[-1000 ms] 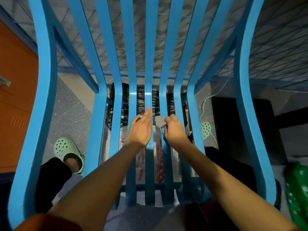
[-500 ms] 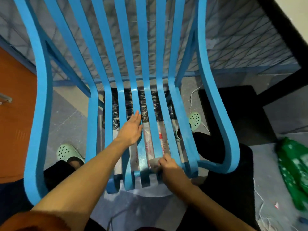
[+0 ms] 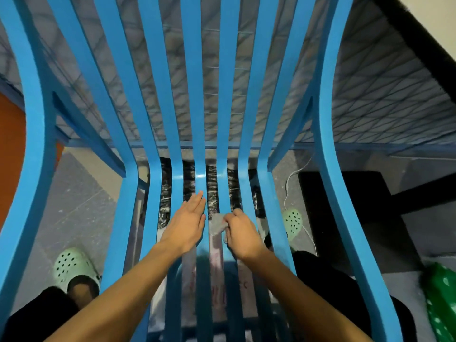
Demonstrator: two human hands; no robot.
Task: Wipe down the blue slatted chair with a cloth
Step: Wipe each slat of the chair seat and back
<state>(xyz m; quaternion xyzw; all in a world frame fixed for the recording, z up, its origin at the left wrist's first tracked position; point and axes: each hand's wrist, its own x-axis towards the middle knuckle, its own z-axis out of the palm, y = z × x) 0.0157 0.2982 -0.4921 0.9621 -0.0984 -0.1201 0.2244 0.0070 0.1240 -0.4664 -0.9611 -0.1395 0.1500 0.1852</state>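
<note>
The blue slatted chair [image 3: 192,99] fills the head view, its back slats rising at the top and its seat slats running toward me. My left hand [image 3: 186,224] lies flat with its fingers together on a middle seat slat. Just right of it, my right hand [image 3: 243,234] is closed on a small grey cloth [image 3: 217,224] and presses it against the neighbouring slat. Part of the cloth is hidden under the fingers.
My feet in pale green clogs [image 3: 74,266] stand on the grey floor either side of the seat. A black wrapped bundle [image 3: 212,188] lies under the chair. An orange cabinet [image 3: 9,154] is at the left, a green bag [image 3: 441,299] and a white cable [image 3: 291,178] at the right.
My right hand has slid the cloth from the seat's front edge back up the slat toward the chair back. The left hand stays flat on its slat. The view has tilted back to centre.
</note>
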